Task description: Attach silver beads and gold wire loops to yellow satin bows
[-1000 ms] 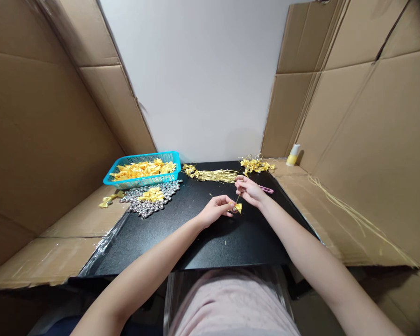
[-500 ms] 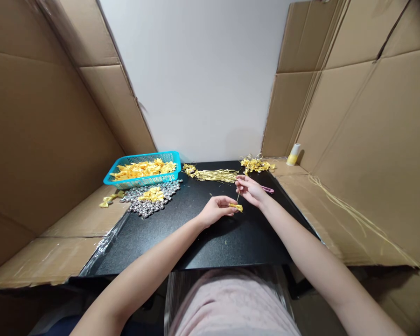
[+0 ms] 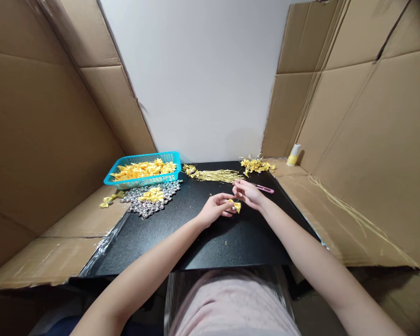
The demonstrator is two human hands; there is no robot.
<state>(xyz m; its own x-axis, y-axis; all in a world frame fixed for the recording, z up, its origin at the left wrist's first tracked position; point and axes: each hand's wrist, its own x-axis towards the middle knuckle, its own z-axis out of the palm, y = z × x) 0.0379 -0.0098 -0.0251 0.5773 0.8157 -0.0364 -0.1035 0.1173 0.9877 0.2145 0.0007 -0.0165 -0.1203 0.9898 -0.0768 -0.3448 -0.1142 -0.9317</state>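
My left hand is closed, with thumb and fingers pinching a small yellow ribbon bow. A tiny silvery bead shows at the bow's lower left. Just above and to the right, my right hand has its fingertips pinched on a thin yellow cord, of which only a short curve shows near the bow. Both hands hang over the middle of the black table, close together. Beyond them lies a bundle of cut yellow cords. A pink-handled tool lies partly behind my right hand.
A turquoise basket full of yellow bows stands back left. Before it spread silver beads with several bows on top. Corded bows lie at the back right, near a cone spool. Cardboard walls flank the table.
My right hand has lowered slightly and come nearer my left. The straight length of cord between the hands is now a short curve, and the bow has turned, showing a bead.
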